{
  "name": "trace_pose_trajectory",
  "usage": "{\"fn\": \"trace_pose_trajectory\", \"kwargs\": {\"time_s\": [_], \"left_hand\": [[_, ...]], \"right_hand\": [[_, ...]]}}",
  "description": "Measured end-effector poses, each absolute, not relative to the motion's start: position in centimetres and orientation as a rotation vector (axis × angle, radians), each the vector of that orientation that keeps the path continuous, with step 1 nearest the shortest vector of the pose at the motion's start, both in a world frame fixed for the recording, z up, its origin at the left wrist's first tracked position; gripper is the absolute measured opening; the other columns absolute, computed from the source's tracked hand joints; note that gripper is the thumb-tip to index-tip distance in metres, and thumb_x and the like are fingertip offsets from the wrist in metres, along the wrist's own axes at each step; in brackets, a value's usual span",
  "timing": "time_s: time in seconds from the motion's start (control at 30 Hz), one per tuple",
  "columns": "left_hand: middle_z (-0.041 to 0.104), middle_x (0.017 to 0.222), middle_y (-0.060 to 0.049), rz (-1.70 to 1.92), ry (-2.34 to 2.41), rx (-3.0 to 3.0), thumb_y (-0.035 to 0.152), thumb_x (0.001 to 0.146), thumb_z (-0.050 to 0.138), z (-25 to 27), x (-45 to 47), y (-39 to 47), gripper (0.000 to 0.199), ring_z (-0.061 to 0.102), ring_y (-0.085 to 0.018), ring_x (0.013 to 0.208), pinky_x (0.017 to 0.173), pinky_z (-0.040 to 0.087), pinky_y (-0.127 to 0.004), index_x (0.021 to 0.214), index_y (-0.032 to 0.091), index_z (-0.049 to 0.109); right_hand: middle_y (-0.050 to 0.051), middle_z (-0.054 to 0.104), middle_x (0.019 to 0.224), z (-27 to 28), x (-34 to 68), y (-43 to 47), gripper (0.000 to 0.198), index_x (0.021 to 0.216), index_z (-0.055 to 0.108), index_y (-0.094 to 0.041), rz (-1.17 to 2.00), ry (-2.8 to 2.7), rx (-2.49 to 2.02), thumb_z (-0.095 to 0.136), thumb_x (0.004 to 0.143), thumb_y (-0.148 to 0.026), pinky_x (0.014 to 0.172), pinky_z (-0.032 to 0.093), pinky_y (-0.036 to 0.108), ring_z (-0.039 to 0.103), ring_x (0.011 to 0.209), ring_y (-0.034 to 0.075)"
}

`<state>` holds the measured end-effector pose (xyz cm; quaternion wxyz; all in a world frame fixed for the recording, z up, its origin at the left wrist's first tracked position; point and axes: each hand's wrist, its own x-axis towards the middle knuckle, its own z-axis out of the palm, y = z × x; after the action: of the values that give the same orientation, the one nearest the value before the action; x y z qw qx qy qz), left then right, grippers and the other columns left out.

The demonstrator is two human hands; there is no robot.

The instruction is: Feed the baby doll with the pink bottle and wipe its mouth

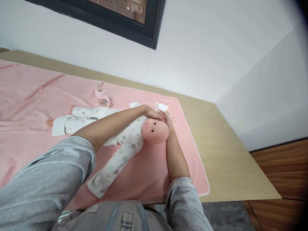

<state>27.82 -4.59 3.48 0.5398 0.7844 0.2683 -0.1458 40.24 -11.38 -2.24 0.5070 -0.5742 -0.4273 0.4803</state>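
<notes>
A bald baby doll point(156, 131) lies on its back on a pink blanket point(149, 166), wearing a white printed outfit point(125, 141). My left arm reaches across the doll's body, and my left hand point(156, 113) rests curled against the far side of its head. Around the crown is my right hand point(167, 120), its fingers meeting those of the left. Both hands look closed on the head, though the head hides part of the fingers. Just beyond them sits a small clear and white package point(162, 107), its contents unclear.
A pink baby bottle with handles point(102, 96) lies on the blanket beyond the doll's legs. The blanket covers much of a wooden table point(216, 154). Behind the table rises a white wall point(187, 57) with a dark-framed window point(154, 29). Wooden panels point(284, 166) stand at right.
</notes>
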Motion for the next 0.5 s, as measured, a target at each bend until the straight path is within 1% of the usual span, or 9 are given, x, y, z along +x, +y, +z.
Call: {"fn": "trace_pose_trajectory", "kwargs": {"time_s": [0.13, 0.23, 0.37, 0.5], "left_hand": [[0.070, 0.090, -0.008, -0.342, 0.661, 1.879, 0.038, 0.073, 0.055, 2.6, 28.3, -4.2, 0.036, 0.065, -0.028, 0.093, 0.089, 0.052, -0.039, 0.099, 0.016, 0.065], [0.069, 0.088, -0.008, -0.336, 0.695, 1.913, 0.038, 0.073, 0.053, 1.8, 28.6, -3.8, 0.033, 0.064, -0.029, 0.092, 0.088, 0.052, -0.041, 0.095, 0.016, 0.065], [0.069, 0.085, -0.010, -0.341, 0.727, 1.971, 0.040, 0.073, 0.055, 0.9, 29.1, -3.4, 0.031, 0.064, -0.031, 0.091, 0.086, 0.053, -0.042, 0.090, 0.016, 0.066], [0.070, 0.088, -0.013, -0.363, 0.733, 2.039, 0.042, 0.075, 0.054, 0.8, 29.2, -3.2, 0.036, 0.064, -0.032, 0.092, 0.085, 0.053, -0.042, 0.093, 0.014, 0.069]], "right_hand": [[0.008, 0.070, 0.087, -1.6, 40.4, -11.6, 0.032, 0.071, 0.060, -0.017, 1.130, -1.051, -1.426, 0.042, 0.090, -0.036, 0.079, 0.051, 0.022, 0.065, 0.095, 0.014], [0.008, 0.070, 0.083, -1.1, 40.2, -11.6, 0.031, 0.064, 0.058, -0.018, 1.113, -1.114, -1.534, 0.045, 0.087, -0.034, 0.077, 0.050, 0.020, 0.064, 0.092, 0.014], [0.008, 0.072, 0.083, -0.9, 39.9, -11.9, 0.029, 0.065, 0.060, -0.019, 1.127, -1.195, -1.670, 0.046, 0.086, -0.035, 0.078, 0.050, 0.021, 0.064, 0.092, 0.015], [0.008, 0.072, 0.084, -1.7, 40.1, -11.7, 0.034, 0.070, 0.062, -0.019, 1.224, -1.065, -1.497, 0.044, 0.089, -0.040, 0.082, 0.052, 0.024, 0.066, 0.092, 0.016]]}}
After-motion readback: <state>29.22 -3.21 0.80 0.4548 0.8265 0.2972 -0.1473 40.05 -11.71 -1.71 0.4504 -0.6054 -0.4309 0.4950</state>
